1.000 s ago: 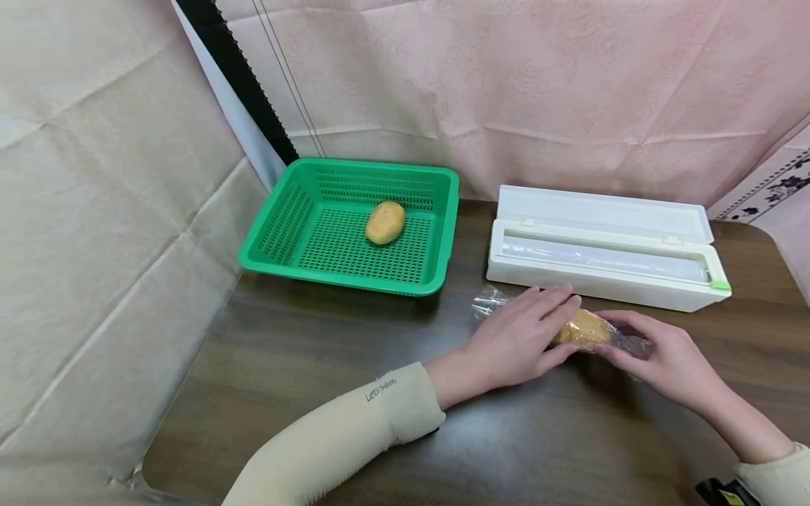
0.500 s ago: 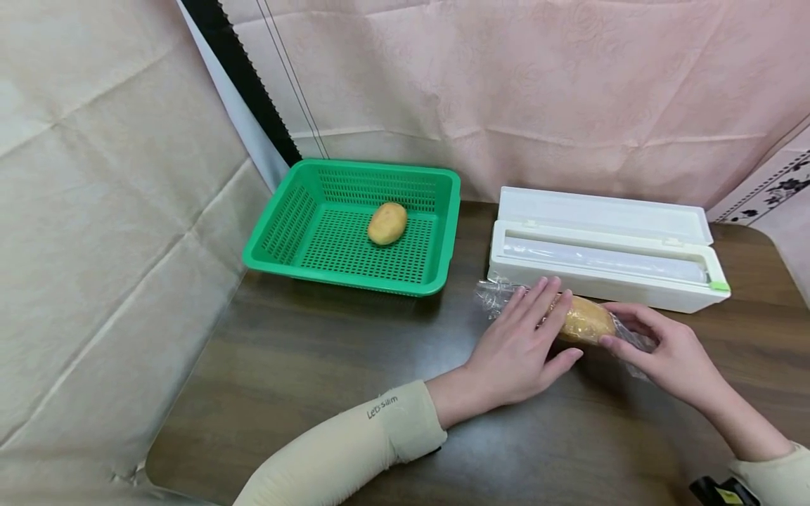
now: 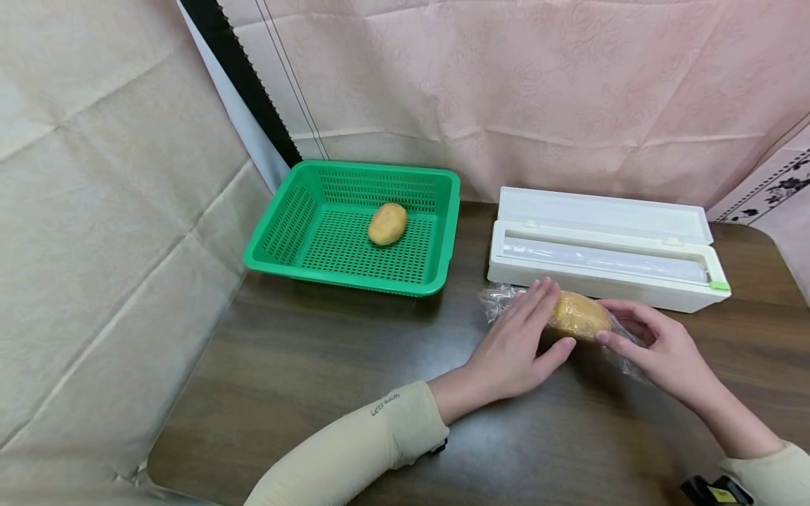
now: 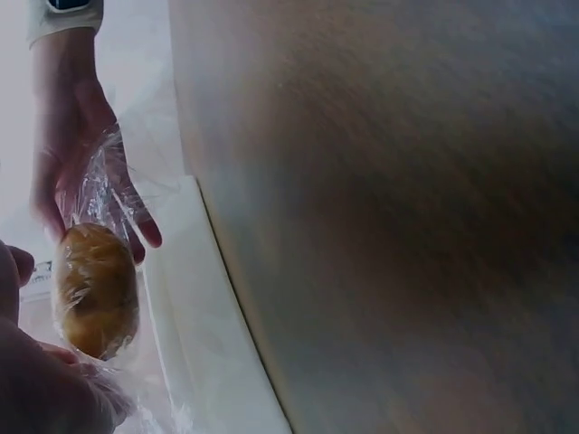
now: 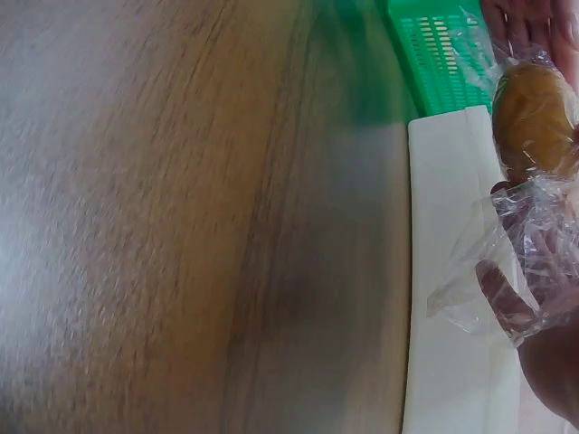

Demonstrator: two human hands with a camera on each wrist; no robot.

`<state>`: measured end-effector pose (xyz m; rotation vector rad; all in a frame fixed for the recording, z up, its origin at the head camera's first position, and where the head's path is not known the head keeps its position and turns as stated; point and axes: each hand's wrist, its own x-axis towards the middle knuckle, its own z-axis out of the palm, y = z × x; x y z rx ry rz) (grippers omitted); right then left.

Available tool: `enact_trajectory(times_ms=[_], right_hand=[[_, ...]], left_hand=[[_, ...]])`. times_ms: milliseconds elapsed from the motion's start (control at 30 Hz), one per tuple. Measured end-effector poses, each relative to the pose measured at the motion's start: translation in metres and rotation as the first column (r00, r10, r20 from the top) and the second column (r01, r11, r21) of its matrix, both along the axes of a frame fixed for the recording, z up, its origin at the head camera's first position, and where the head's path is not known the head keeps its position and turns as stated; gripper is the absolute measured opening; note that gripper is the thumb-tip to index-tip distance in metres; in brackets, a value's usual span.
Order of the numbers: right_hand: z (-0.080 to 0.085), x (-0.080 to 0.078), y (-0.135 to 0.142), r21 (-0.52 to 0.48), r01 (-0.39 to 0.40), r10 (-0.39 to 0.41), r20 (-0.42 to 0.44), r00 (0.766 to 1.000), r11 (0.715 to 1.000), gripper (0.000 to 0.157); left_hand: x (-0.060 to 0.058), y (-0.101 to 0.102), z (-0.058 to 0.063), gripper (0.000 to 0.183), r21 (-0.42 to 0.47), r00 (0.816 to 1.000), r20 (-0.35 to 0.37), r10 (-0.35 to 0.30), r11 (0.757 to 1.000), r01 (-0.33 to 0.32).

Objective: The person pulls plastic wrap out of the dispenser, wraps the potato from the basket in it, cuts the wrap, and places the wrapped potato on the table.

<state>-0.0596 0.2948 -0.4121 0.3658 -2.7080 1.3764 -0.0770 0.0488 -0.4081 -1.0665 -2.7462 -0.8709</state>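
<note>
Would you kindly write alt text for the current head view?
A film-wrapped potato between a person's left grip and right grip; behind it, an open white box holding a film roll. To the left, another potato lies in a green basket.

Under the green basket (image 3: 342,280) the table (image 3: 285,365) was brown with streaked wood grain, the film-wrapped potato (image 3: 581,315) to the basket's right golden, the box (image 3: 633,287) there white with a lime-green tab (image 3: 719,286), and the cloth (image 3: 538,91) behind pink with faint roses.
</note>
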Motion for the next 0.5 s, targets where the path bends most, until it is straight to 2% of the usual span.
enact_trajectory(times_ms=[133,267,367,500], right_hand=[[0.0006,-0.0010,-0.0014,-0.020,0.005,-0.004,0.020,1.000,1.000,0.043],[0.0007,-0.0021,-0.0022,-0.030,0.008,-0.007,0.025,1.000,1.000,0.042],[0.0000,-0.0027,-0.0020,-0.032,0.012,-0.011,0.021,1.000,0.999,0.042],[-0.0009,-0.0038,-0.0010,-0.033,0.022,-0.022,0.019,1.000,0.999,0.042]], left_hand=[[-0.0016,0.0007,-0.0011,0.062,0.138,0.995,0.095,-0.017,0.990,0.004],[-0.0034,0.0005,-0.0016,0.060,0.254,0.983,0.178,-0.047,0.967,0.000],[-0.0050,-0.0017,0.0001,0.058,0.353,0.974,0.221,-0.042,0.935,-0.040],[-0.0057,-0.0070,0.0057,0.053,0.476,0.968,0.250,-0.020,0.873,-0.105]])
